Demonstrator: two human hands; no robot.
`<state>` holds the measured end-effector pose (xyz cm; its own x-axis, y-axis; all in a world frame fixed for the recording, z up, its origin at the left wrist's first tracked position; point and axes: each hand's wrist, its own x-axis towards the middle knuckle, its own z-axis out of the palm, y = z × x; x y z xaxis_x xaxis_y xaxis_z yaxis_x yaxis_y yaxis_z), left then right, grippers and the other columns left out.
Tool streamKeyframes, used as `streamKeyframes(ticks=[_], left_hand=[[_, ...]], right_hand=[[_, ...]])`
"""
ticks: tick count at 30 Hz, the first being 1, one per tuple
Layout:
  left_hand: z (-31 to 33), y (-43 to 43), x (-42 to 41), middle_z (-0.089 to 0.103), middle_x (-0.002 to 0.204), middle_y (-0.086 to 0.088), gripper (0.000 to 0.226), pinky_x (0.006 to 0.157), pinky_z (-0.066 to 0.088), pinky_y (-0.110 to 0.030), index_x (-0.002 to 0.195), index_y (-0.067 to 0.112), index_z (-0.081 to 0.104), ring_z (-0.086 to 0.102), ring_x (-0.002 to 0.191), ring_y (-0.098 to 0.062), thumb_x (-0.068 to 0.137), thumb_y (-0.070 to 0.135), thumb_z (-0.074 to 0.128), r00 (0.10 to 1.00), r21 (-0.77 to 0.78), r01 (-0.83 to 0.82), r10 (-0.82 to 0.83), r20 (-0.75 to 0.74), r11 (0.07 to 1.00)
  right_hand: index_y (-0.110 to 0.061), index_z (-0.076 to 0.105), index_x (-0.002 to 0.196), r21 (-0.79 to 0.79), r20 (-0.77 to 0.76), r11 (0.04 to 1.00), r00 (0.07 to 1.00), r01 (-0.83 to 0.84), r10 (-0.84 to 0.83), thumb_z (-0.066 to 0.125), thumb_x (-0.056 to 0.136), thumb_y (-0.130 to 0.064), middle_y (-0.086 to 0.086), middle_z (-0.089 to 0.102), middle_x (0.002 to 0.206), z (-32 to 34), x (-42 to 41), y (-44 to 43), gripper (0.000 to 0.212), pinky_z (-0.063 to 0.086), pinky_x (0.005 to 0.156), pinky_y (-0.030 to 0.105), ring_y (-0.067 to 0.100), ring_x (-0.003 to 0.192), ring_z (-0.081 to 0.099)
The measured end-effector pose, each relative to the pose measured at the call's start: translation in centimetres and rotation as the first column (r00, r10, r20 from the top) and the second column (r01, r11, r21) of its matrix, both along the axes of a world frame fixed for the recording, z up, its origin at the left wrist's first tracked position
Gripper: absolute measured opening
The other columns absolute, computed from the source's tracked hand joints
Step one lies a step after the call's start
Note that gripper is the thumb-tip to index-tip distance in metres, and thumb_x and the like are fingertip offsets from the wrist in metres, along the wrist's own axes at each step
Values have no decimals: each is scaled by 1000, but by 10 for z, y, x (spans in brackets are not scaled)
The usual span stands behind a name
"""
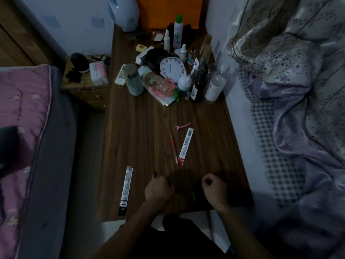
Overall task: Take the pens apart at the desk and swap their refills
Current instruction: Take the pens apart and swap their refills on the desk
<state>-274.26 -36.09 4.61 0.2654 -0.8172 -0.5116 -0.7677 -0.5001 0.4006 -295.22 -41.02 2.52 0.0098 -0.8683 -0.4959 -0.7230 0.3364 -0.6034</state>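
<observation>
- The left hand [158, 187] sits low over the near edge of the desk [141, 137], wrist straight and knuckles up. Its fingers are curled round a dark pen part [154, 175], of which only the tip shows above the knuckles. The grip probably braces the part for pulling or unscrewing.
- The right hand [214, 189] is level with the left and well apart from it. Its fingers are curled and the thumb meets the forefinger. Whether it pinches a small piece cannot be told in the dim light.
- A thin dark rod [194, 195] lies on the desk between the hands. It may be a refill or a barrel.
- A black packet [126, 190] lies flat to the left of the left hand, probably set aside within reach.
- Farther out, a red pen [173, 148] lies beside a red packet [185, 146], close but not clearly touching. It probably waits its turn.
- A pink hair clip [182, 126] lies just beyond the red packet.
- At the far end, bottles [216, 85] and a clock [172, 69] crowd together, which leaves the near part of the desk as working space.
</observation>
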Motion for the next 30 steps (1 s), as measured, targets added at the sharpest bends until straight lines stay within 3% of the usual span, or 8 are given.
streamKeyframes(ticks=[2, 6, 8, 12, 18, 23, 26, 30], left_hand=[[-1, -6, -14, 72, 93, -5, 38, 76, 59, -39, 98, 21, 66, 70, 85, -25, 85, 52, 48, 997, 3, 49, -49, -52, 999], [-6, -16, -43, 72, 98, -6, 34, 78, 58, -40, 107, 24, 62, 69, 89, -26, 86, 48, 50, 988, 12, 111, -109, -112, 994], [-9, -20, -54, 72, 98, -4, 35, 77, 58, -37, 105, 23, 62, 69, 88, -24, 85, 50, 53, 988, 41, 115, -110, -104, 993], [-21, -25, -64, 71, 99, -4, 41, 75, 56, -34, 106, 20, 60, 69, 89, -24, 83, 55, 58, 997, 78, 57, -54, -48, 995], [-32, -31, -65, 72, 98, -5, 44, 69, 51, -32, 104, 19, 62, 69, 87, -25, 84, 58, 56, 987, 60, 137, -141, 71, 989], [-28, -40, -72, 72, 86, -1, 23, 59, 45, -27, 91, 17, 67, 69, 78, -21, 87, 38, 58, 998, 120, 56, -61, 35, 991], [-22, -46, -68, 53, 63, 7, 22, 54, 41, -26, 87, 18, 68, 55, 61, -14, 82, 38, 62, 999, 185, 28, -31, 15, 982], [-23, -43, -57, 66, 82, 0, 30, 61, 48, -28, 92, 19, 66, 60, 71, -17, 81, 45, 56, 997, 203, 46, -31, -74, 978]], right_hand=[[-28, 66, 90, -8, 66, 998, 995, 70, -69, 65, 92, -14, -13, 64, 89, 5, -3, -1, 15, 47, 62, 17, 4, 81, 61], [-15, 72, 94, -53, 114, 985, 981, 165, -158, 67, 91, -9, -1, 70, 93, 16, -13, -5, 9, 55, 80, 32, 16, 88, 64], [-13, 72, 93, -71, 128, 979, 975, 190, -180, 67, 90, -6, -1, 69, 91, 21, -18, -6, 9, 54, 81, 33, 17, 88, 64], [-15, 70, 87, -140, 149, 965, 968, 221, -200, 69, 86, 1, -5, 65, 85, 29, -26, -8, 16, 48, 76, 26, 14, 85, 62], [-16, 67, 79, -317, 199, 938, 977, 137, -75, 71, 82, 7, -11, 66, 76, 39, -33, -4, 24, 47, 67, 8, -3, 75, 63], [-18, 69, 79, -336, 182, 938, 983, 80, -18, 71, 83, 5, -11, 68, 77, 42, -31, -3, 23, 52, 69, 15, -1, 78, 64], [-29, 65, 78, -297, 155, 952, 988, 70, -25, 72, 84, 1, -16, 66, 79, 45, -26, -3, 31, 50, 70, 12, -6, 79, 64], [-24, 67, 79, -288, 137, 957, 991, 40, 0, 72, 83, 1, -18, 65, 77, 49, -21, -3, 25, 46, 70, 6, -7, 76, 62]])
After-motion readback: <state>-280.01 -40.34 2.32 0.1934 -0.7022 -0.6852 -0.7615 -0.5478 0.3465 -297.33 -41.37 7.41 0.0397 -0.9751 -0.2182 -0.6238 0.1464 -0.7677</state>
